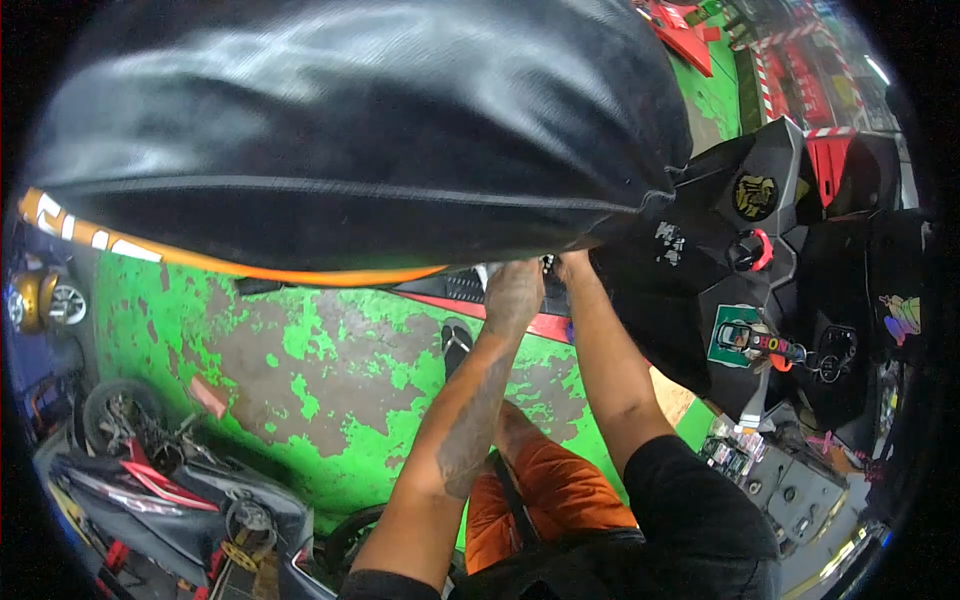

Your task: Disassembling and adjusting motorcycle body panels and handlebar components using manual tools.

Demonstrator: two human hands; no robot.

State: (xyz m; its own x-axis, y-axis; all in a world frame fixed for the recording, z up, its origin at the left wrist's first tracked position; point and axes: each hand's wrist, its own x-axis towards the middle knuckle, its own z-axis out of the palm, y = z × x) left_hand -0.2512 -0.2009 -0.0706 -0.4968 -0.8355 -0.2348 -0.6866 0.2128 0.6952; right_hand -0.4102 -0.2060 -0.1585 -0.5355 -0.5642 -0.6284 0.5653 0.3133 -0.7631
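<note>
A large black scooter seat (350, 130) with a pale stitched seam fills the upper part of the head view. Below its near edge runs an orange body panel (280, 272) with white markings. Both of my arms reach forward to the seat's lower front edge. My left hand (514, 290) is bent over there, beside a dark ribbed footboard (465, 285) with a red edge. Just right of it, my right hand (573, 266) goes in under the seat. The fingers of both hands are hidden, and whatever they touch cannot be made out.
Right of my hands stands the scooter's black front shield (660, 310), with a key tag (780, 345) hanging from it. A partly dismantled motorcycle (170, 490) is at lower left. Tools and small parts lie on a grey case (800, 490) at lower right. The green floor paint (320, 370) is peeling.
</note>
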